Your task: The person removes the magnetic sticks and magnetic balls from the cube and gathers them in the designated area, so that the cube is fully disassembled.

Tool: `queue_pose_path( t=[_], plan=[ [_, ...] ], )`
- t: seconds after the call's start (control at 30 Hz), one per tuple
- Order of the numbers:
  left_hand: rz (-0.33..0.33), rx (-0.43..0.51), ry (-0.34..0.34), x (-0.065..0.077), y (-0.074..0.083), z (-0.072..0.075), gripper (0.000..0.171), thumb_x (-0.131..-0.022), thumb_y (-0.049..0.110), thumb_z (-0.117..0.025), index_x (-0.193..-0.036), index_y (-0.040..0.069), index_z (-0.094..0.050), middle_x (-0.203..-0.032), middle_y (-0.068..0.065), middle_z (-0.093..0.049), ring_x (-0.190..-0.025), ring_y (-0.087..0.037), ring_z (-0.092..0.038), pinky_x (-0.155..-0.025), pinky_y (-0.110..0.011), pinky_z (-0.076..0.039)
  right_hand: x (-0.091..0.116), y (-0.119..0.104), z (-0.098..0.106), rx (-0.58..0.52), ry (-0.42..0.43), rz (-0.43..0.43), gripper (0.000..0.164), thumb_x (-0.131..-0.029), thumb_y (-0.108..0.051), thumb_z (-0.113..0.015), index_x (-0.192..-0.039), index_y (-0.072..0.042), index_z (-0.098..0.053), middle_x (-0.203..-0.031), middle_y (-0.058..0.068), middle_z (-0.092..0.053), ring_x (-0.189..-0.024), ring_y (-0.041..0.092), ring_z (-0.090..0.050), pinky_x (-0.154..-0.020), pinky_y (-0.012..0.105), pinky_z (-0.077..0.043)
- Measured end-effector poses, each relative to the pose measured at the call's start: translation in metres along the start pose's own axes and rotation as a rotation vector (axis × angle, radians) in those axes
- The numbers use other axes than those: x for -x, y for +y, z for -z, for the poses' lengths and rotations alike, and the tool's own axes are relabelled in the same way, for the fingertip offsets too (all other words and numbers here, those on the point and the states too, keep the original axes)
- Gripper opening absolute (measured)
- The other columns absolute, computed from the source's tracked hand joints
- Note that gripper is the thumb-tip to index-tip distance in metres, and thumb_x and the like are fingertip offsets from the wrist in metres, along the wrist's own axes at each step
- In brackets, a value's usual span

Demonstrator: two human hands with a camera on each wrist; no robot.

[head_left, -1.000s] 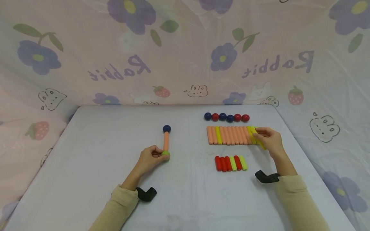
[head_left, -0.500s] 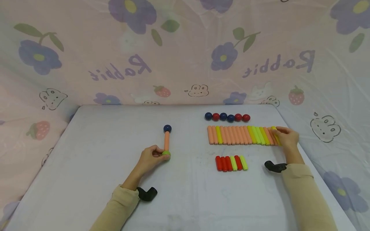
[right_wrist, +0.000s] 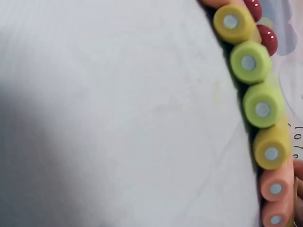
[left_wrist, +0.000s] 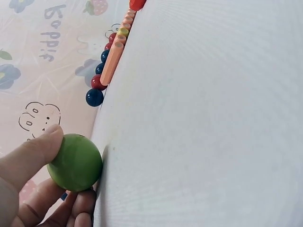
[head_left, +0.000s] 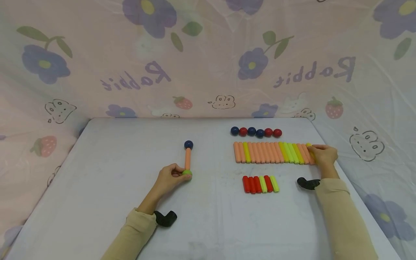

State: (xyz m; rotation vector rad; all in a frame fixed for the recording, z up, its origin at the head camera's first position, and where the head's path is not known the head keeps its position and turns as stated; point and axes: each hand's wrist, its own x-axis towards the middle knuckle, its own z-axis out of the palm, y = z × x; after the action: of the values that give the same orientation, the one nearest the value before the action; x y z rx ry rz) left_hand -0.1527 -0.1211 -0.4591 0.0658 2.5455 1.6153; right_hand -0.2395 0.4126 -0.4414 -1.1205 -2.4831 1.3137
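My left hand (head_left: 168, 178) pinches a green ball (left_wrist: 75, 163) between thumb and fingers. In the head view, a peach rod (head_left: 187, 159) runs from that ball away to a dark blue ball (head_left: 188, 145) at its far end. At the right, my right hand (head_left: 326, 156) holds a yellow rod (head_left: 308, 144) against the end of a long row of rods; fingers cover most of it. Peach, yellow and light green rods (head_left: 289, 153) lie side by side in this row. Silvery discs show on their ends in the right wrist view, as on one light green rod (right_wrist: 251, 62).
Behind the long row sits a line of dark blue and red balls (head_left: 251, 131). Nearer lies a group of short red rods (head_left: 251, 185) and short light green rods (head_left: 274, 184). A patterned cloth (head_left: 208, 65) hangs behind the white table (head_left: 97, 162).
My right hand has moved right with yellow and light green rods, which now extend the long row along with more peach ones. The left hand stays in place on the green ball.
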Motion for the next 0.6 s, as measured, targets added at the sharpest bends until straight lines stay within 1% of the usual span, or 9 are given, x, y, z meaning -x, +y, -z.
queue_pose_path(
  t=[0.07, 0.1, 0.2, 0.27, 0.33, 0.4, 0.5, 0.53, 0.6],
  plan=[
    [-0.014, 0.001, 0.003, 0.000, 0.000, 0.000, 0.035, -0.078, 0.030, -0.081, -0.094, 0.003, -0.066, -0.097, -0.013, -0.071, -0.077, -0.005, -0.062, -0.067, -0.015, -0.051, 0.000, 0.001, 0.000, 0.026, -0.004, 0.019, 0.045, -0.091, -0.031, -0.063, -0.122, 0.001, -0.063, -0.124, 0.012, -0.054, -0.092, 0.009, -0.045, -0.051, 0.006, -0.041],
    [-0.007, -0.001, 0.002, 0.000, 0.000, -0.001, 0.035, -0.078, 0.030, -0.081, -0.094, 0.003, -0.066, -0.097, -0.013, -0.071, -0.078, -0.005, -0.062, -0.067, -0.015, -0.051, 0.000, 0.001, 0.000, 0.034, -0.007, 0.025, 0.048, -0.091, -0.031, -0.063, -0.125, 0.003, -0.061, -0.126, 0.014, -0.054, -0.090, 0.008, -0.045, -0.050, 0.006, -0.041],
    [0.024, -0.014, -0.005, -0.002, -0.001, -0.001, 0.032, -0.079, 0.027, -0.079, -0.096, 0.003, -0.066, -0.101, -0.015, -0.070, -0.080, -0.005, -0.062, -0.068, -0.013, -0.051, 0.001, 0.001, 0.001, 0.047, -0.027, 0.024, 0.049, -0.092, -0.031, -0.061, -0.128, 0.004, -0.058, -0.125, 0.015, -0.055, -0.082, 0.004, -0.044, -0.051, 0.006, -0.042],
    [0.039, -0.025, -0.010, -0.003, -0.001, -0.001, 0.031, -0.081, 0.024, -0.078, -0.098, 0.002, -0.066, -0.103, -0.016, -0.070, -0.080, -0.005, -0.061, -0.069, -0.013, -0.050, 0.003, 0.001, 0.002, 0.056, -0.032, 0.031, 0.049, -0.092, -0.030, -0.061, -0.128, 0.003, -0.058, -0.119, 0.011, -0.057, -0.079, 0.002, -0.043, -0.052, 0.005, -0.042],
    [0.050, -0.029, -0.011, -0.004, -0.001, -0.001, 0.029, -0.081, 0.022, -0.078, -0.098, 0.001, -0.066, -0.104, -0.016, -0.070, -0.080, -0.005, -0.060, -0.069, -0.012, -0.049, 0.006, 0.000, 0.003, 0.074, -0.024, 0.056, 0.047, -0.093, -0.029, -0.059, -0.129, 0.002, -0.057, -0.105, 0.003, -0.058, -0.078, 0.000, -0.042, -0.053, 0.005, -0.041],
    [0.052, -0.029, -0.011, -0.004, -0.001, -0.001, 0.029, -0.082, 0.021, -0.077, -0.099, 0.001, -0.065, -0.104, -0.016, -0.070, -0.080, -0.005, -0.060, -0.069, -0.012, -0.049, 0.010, -0.001, 0.003, 0.084, 0.004, 0.106, 0.044, -0.093, -0.025, -0.060, -0.128, 0.002, -0.058, -0.085, -0.011, -0.057, -0.074, -0.003, -0.041, -0.053, 0.005, -0.039],
    [0.055, -0.030, -0.004, -0.003, 0.000, -0.002, 0.028, -0.081, 0.020, -0.078, -0.098, 0.002, -0.065, -0.104, -0.015, -0.070, -0.079, -0.005, -0.059, -0.068, -0.011, -0.049, 0.019, -0.005, 0.003, 0.075, 0.026, 0.208, 0.040, -0.092, -0.018, -0.060, -0.125, 0.005, -0.059, -0.058, -0.031, -0.042, -0.061, -0.011, -0.040, -0.050, 0.005, -0.038],
    [0.049, -0.036, -0.004, -0.003, 0.001, -0.002, 0.028, -0.081, 0.020, -0.078, -0.099, 0.002, -0.065, -0.104, -0.015, -0.070, -0.079, -0.005, -0.059, -0.068, -0.012, -0.049, 0.023, -0.007, 0.003, 0.059, 0.030, 0.246, 0.039, -0.091, -0.015, -0.061, -0.123, 0.007, -0.060, -0.053, -0.035, -0.039, -0.056, -0.014, -0.039, -0.050, 0.004, -0.037],
    [0.036, -0.048, -0.002, -0.003, 0.001, -0.004, 0.028, -0.081, 0.021, -0.078, -0.098, 0.001, -0.065, -0.101, -0.015, -0.070, -0.078, -0.006, -0.058, -0.067, -0.012, -0.048, 0.034, -0.010, 0.001, 0.040, 0.009, 0.318, 0.038, -0.090, -0.014, -0.063, -0.121, 0.009, -0.060, -0.050, -0.038, -0.037, -0.051, -0.018, -0.040, -0.049, 0.002, -0.039]
  ],
)
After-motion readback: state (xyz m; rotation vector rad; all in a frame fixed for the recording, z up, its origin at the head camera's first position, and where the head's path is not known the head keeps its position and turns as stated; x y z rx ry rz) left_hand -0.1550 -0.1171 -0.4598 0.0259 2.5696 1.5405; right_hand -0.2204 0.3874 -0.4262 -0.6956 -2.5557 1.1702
